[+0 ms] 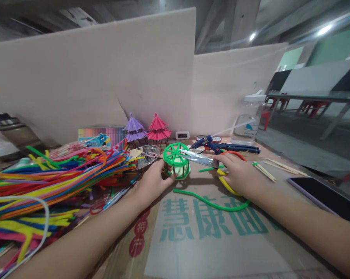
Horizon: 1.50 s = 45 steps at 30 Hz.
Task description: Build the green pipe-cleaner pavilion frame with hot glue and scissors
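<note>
My left hand [156, 179] grips the lower left side of a small green frame [176, 155], which has a wheel-like top with spokes and dark posts below. In my right hand [236, 170] are scissors [201, 159] with orange and yellow handles; their blades point left and reach over the frame's top. A green pipe cleaner [212, 204] curves across the cardboard from below the frame to under my right wrist. Another short green piece [208, 169] lies beneath the scissors.
Piled pipe cleaners [61, 182] fill the left side. Behind stand purple [135, 128] and pink [158, 128] pagoda shapes, a glue gun [207, 143] and a bottle [247, 120]. Sticks [285, 166] and a phone [323, 197] lie at right.
</note>
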Motion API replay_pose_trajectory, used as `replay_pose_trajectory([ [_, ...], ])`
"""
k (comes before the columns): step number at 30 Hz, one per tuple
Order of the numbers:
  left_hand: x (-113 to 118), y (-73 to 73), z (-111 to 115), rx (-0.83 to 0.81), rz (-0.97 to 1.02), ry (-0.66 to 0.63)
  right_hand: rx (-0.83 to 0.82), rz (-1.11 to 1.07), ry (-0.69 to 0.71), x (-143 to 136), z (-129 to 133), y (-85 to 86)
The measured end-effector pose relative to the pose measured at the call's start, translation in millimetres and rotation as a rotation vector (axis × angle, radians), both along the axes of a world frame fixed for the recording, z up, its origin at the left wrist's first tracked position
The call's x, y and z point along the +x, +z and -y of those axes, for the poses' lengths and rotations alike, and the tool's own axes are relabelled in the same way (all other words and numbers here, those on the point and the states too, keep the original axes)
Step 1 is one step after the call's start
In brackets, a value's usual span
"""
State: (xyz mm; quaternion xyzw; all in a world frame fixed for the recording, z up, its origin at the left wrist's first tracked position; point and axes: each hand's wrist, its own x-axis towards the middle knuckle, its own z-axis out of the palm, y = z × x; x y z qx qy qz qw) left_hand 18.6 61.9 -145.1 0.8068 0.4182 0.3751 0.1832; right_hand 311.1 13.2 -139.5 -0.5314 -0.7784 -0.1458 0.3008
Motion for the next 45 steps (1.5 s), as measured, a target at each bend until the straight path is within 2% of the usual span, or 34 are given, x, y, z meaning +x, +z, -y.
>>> replay_pose_trajectory([
  [12,0.2,-1.2,0.4,-0.005,0.008,0.002,0.016,0.04,-0.039,-1.0,1.6,1.4],
  [17,0.4,1.6,1.1,-0.016,0.01,0.002,-0.02,-0.019,-0.046,-4.0,3.3,1.3],
  [23,0.7,3.1,-0.9,0.021,-0.059,0.049,0.011,-0.091,-0.047,-3.9,0.3,-1.9],
  [27,0.4,-1.1,-4.0,0.002,0.045,0.108,-0.011,-0.145,-0.102,-0.9,-5.0,-3.3],
  [31,-0.6,-5.1,-7.9,-0.07,0.168,0.04,-0.086,-0.219,-0.174,1.1,-9.2,-4.2],
  [36,-1.4,-7.4,-13.0,-0.108,0.275,-0.071,-0.088,-0.224,-0.146,0.5,-9.6,-4.9],
  [40,-1.7,-4.6,-13.2,-0.128,0.215,-0.091,-0.115,-0.204,-0.137,-1.3,-7.1,-2.7],
  [45,-2.4,-4.1,-13.1,-0.116,0.098,-0.039,-0.098,-0.178,-0.117,-0.5,-6.6,-2.1],
])
